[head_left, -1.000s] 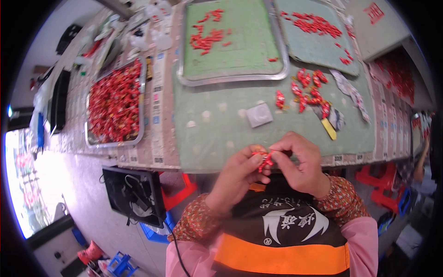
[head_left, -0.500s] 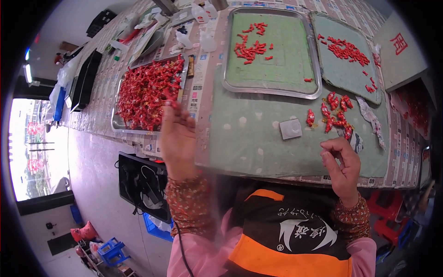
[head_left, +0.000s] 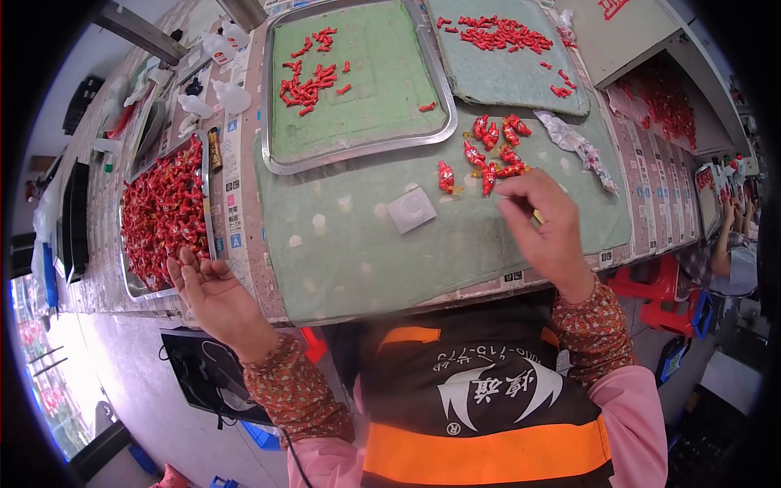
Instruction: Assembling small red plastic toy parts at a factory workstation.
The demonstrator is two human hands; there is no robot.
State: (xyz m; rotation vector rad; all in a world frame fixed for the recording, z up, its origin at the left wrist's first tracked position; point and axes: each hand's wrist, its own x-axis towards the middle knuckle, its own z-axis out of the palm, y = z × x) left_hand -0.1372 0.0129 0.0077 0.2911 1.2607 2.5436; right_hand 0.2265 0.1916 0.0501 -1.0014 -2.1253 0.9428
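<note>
My left hand (head_left: pixel 220 299) is palm up beside the near right edge of a metal tray (head_left: pixel 210 213) heaped with small shiny red pieces (head_left: pixel 167 213). Its fingers are spread and slightly bent, with nothing in them. Over the green cloth (head_left: pixel 342 268), my right hand (head_left: pixel 549 228) has its fingers curled toward the thumb; a yellow bit shows inside the curl, its kind hidden. Just beyond those fingertips lie several red figure-like pieces with yellow ends (head_left: pixel 491 154). One lone red piece (head_left: pixel 446 176) sits left of them, near a white square block (head_left: pixel 412 210).
A metal-rimmed tray (head_left: pixel 281 167) and a cloth-covered board (head_left: pixel 521 81) hold small red parts at the back. Crumpled wrapping (head_left: pixel 579 150) lies at right. White bottles (head_left: pixel 232 96) stand at back left. Beyond a cabinet (head_left: pixel 618 41), another person's hands (head_left: pixel 736 213) show at far right.
My view has swung to the right. My left hand, which had a red piece at its fingertips over the heap, is now empty beside the tray. My right hand is now closer to the red pieces.
</note>
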